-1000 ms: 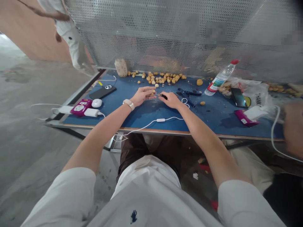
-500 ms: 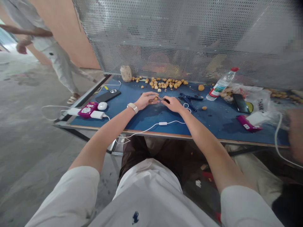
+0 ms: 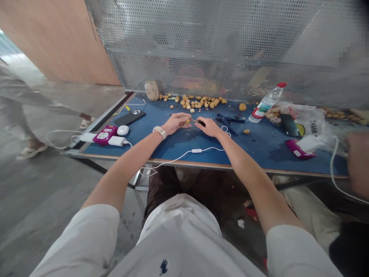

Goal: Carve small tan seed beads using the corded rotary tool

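My left hand is closed around a small yellow-brown roundish piece, held by the fingertips just above the blue tabletop. My right hand grips a small tool with a dark handle. Its thin metal end points left and meets the piece; the exact kind of tool is too small to make out. Beyond both hands lies a pile of similar yellow-brown pieces. To the right of my right hand are blue-handled pliers-like tools and white-looped scissors.
A water bottle leans at right, near a plastic bag and a phone. At left are another phone, a purple power strip and a jar. A white cable crosses the front edge. A perforated metal panel stands behind.
Both hands stay in nearly the same place, still working at the small piece. The walking person at left has moved farther left, partly out of view. The view has shifted slightly.
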Motion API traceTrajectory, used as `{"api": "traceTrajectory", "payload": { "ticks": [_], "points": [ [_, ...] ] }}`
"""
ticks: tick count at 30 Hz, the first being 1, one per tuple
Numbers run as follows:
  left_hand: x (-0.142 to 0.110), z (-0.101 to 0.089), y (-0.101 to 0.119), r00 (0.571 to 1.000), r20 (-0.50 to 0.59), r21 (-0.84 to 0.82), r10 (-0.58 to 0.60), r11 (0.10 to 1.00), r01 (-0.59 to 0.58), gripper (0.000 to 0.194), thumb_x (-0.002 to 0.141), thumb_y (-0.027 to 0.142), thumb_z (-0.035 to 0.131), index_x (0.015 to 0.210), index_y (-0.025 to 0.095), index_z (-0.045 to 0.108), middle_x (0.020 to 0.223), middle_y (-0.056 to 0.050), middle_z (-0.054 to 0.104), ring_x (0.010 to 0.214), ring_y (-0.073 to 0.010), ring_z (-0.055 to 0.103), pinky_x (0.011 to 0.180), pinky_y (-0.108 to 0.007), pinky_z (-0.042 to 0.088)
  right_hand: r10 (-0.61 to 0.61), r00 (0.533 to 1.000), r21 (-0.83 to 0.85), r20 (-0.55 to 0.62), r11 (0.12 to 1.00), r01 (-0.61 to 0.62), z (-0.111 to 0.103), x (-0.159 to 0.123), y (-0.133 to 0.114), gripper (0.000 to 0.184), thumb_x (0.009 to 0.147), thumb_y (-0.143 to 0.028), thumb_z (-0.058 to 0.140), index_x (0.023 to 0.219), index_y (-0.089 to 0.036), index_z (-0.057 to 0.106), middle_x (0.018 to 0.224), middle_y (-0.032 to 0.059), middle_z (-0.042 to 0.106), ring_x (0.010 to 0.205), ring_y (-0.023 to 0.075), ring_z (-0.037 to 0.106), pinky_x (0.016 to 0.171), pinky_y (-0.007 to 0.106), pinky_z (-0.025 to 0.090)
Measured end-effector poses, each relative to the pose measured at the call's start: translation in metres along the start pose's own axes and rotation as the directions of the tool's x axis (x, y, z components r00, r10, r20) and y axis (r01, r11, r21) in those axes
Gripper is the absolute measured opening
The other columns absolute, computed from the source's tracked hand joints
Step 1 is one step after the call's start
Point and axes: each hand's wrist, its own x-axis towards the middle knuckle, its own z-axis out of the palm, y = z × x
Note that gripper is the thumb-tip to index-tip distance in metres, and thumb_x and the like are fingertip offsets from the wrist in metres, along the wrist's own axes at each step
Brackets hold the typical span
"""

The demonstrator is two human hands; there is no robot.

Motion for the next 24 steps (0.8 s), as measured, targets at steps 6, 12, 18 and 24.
{"api": "traceTrajectory", "payload": {
  "ticks": [6,12,18,24],
  "points": [
    [0.000,0.000,-0.001,1.000,-0.002,-0.002,0.012,1.000,-0.012,0.009,0.112,0.007,0.094,0.115,0.015,0.093,0.104,-0.007,0.095,0.079,-0.0144,0.088,0.088,-0.028,0.071,-0.011,1.000,0.003,-0.002,1.000,0.011,0.002,0.002,0.006,0.061,0.115,-0.080,0.059,0.123,-0.024,0.081,0.099,0.0097,0.082,0.094,0.0329,0.072,0.092,0.041,0.049],
    [0.001,-0.004,0.001,1.000,0.008,0.015,0.021,1.000,-0.021,0.010,0.111,0.003,0.094,0.112,0.013,0.095,0.092,-0.004,0.090,0.067,-0.0102,0.075,0.070,-0.023,0.060,-0.055,0.998,0.027,-0.036,0.998,0.056,0.008,0.005,0.015,0.064,0.114,-0.083,0.061,0.120,-0.023,0.083,0.102,0.0120,0.086,0.090,0.0317,0.071,0.089,0.042,0.047],
    [0.002,-0.004,0.000,1.000,0.016,0.009,0.002,1.000,-0.003,0.011,0.109,0.008,0.099,0.115,0.015,0.094,0.105,-0.008,0.096,0.076,-0.0130,0.084,0.078,-0.025,0.067,-0.066,0.997,0.016,-0.035,0.998,0.066,0.010,0.007,0.020,0.066,0.115,-0.086,0.064,0.109,-0.023,0.083,0.095,0.0108,0.085,0.086,0.0291,0.068,0.088,0.042,0.046],
    [0.002,-0.003,-0.001,1.000,0.016,-0.005,0.008,1.000,-0.008,0.009,0.111,0.006,0.094,0.115,0.014,0.093,0.105,-0.008,0.096,0.076,-0.0143,0.088,0.079,-0.025,0.071,-0.079,0.996,0.026,-0.038,0.997,0.080,0.009,0.007,0.020,0.064,0.115,-0.085,0.064,0.106,-0.024,0.079,0.094,0.0097,0.082,0.087,0.0282,0.066,0.087,0.041,0.044]
  ]
}}
